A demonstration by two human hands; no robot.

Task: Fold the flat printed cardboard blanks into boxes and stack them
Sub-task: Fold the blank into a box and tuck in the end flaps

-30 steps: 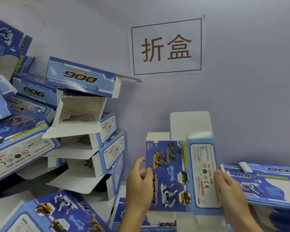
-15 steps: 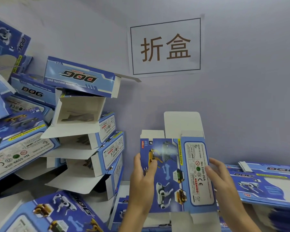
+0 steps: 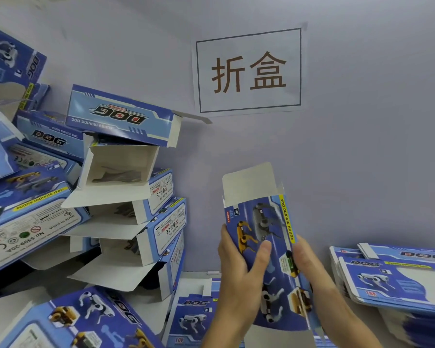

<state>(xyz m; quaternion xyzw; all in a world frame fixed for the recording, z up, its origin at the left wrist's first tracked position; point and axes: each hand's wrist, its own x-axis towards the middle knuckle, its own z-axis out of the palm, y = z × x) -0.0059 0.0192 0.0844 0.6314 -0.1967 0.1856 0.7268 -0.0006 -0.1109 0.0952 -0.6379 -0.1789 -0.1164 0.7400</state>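
A blue printed cardboard box blank (image 3: 266, 249) stands upright at about 5 o'clock in the view, held between both hands in front of the pale wall (image 3: 362, 146). The left hand (image 3: 239, 267) grips its left edge, thumb laid across the printed face, fingers behind. The right hand (image 3: 309, 267) holds the right edge, its fingers wrapped behind the card and mostly hidden. The face shows yellow and grey robot dogs; a yellow strip along the right edge reads "FUNNY MOVING DOG". A plain white top flap (image 3: 249, 182) sticks up from it.

On the wall at 12 o'clock hangs a white paper sign (image 3: 249, 70) with a thin dark frame and two brown characters, "折盒".

From 9 to 7 o'clock leans a stack of folded blue boxes (image 3: 126, 197), their white end flaps open; I count about five in the near column, more behind that I cannot count surely. The top one reads "DOG" and "FUNNY MOVING DOG", upside down. A larger box at 8 o'clock (image 3: 28, 222) shows "MADE IN CHINA", "No 5599-20A" and a CE mark, also inverted.

At 4 o'clock lies a pile of flat blue blanks (image 3: 397, 280), printed "DOG" and "TOP"; number unclear. Another flat blank (image 3: 194, 315) lies at 6 o'clock, reading "DOG".
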